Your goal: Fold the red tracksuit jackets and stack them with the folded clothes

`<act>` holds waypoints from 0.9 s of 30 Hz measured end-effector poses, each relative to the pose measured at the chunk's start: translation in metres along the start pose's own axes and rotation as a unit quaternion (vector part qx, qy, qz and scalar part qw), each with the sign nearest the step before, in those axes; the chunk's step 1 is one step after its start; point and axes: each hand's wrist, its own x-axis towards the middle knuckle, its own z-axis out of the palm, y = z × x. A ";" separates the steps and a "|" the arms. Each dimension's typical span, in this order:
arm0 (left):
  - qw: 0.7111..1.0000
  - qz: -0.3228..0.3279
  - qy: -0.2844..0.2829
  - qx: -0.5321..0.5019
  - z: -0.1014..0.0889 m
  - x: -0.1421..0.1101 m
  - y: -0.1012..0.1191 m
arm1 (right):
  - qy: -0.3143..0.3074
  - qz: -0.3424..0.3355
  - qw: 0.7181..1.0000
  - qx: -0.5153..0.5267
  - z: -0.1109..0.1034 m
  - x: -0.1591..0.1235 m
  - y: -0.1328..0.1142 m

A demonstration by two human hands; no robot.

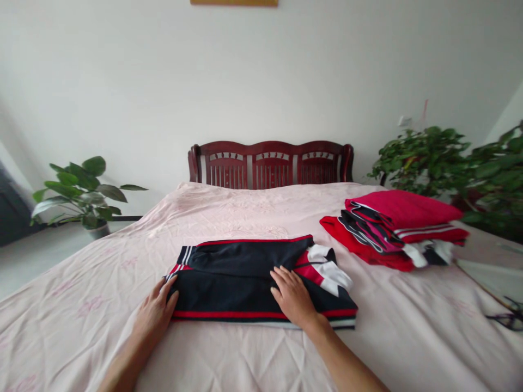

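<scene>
A folded dark navy garment [237, 277] with red and white stripes lies in the middle of the pink bedsheet [253, 212]. My left hand [157, 310] rests at its left edge, fingers stretched out and touching the fabric. My right hand [292, 296] lies flat on top of the garment's right half, fingers spread, pressing it down. Neither hand grips anything.
A stack of folded red, navy and white clothes [398, 228] sits on the bed at the right. A dark wooden headboard [270, 163] stands at the far end. Potted plants stand at the left [84, 196] and right [449, 158]. Dark scissors [509, 316] lie at the right edge.
</scene>
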 end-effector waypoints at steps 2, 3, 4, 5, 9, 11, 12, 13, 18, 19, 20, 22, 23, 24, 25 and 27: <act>1.000 0.008 0.007 0.001 0.002 0.001 -0.003 | 0.000 0.001 1.000 0.002 0.001 0.000 0.000; 1.000 0.011 0.010 0.002 0.003 0.001 -0.004 | -0.002 0.003 1.000 0.002 0.001 0.000 0.000; 1.000 0.011 0.010 0.004 0.003 0.002 -0.005 | -0.004 0.004 1.000 0.003 0.001 0.000 0.000; 1.000 0.010 0.007 0.006 0.004 0.002 -0.006 | -0.005 0.005 1.000 0.003 0.001 0.000 0.000; 1.000 0.008 -0.012 0.008 0.005 0.003 -0.008 | -0.006 0.005 1.000 0.004 0.000 0.000 0.000; 1.000 0.007 -0.007 0.008 0.005 0.003 -0.008 | -0.009 0.005 1.000 0.004 0.000 0.000 0.000; 1.000 0.007 -0.003 0.007 0.005 0.003 -0.007 | -0.010 0.005 1.000 0.003 -0.001 0.000 0.000; 1.000 0.007 0.000 0.005 0.005 0.002 -0.007 | -0.011 0.006 1.000 0.003 -0.001 0.000 0.000; 1.000 0.013 -0.001 -0.006 0.005 0.001 -0.006 | -0.012 0.007 1.000 0.000 -0.001 0.000 -0.001; 1.000 0.014 0.001 -0.008 0.005 0.001 -0.006 | -0.011 0.007 1.000 -0.001 -0.001 0.000 -0.001; 1.000 0.014 0.004 -0.009 0.005 0.001 -0.006 | -0.010 0.007 1.000 0.000 -0.001 0.000 -0.001; 1.000 0.015 0.010 -0.011 0.005 0.001 -0.007 | -0.008 0.007 1.000 0.001 -0.001 0.000 -0.001; 1.000 0.017 0.013 -0.011 0.005 0.001 -0.007 | -0.008 0.007 1.000 0.002 -0.001 0.000 0.000; 1.000 0.019 0.013 -0.011 0.005 0.001 -0.006 | -0.009 0.007 1.000 0.003 0.000 0.000 0.000; 1.000 0.019 0.013 -0.009 0.004 0.001 -0.006 | -0.008 0.007 1.000 0.003 0.000 0.000 0.000; 1.000 0.015 0.013 -0.003 0.004 0.001 -0.005 | -0.008 0.006 1.000 0.005 0.000 0.000 0.000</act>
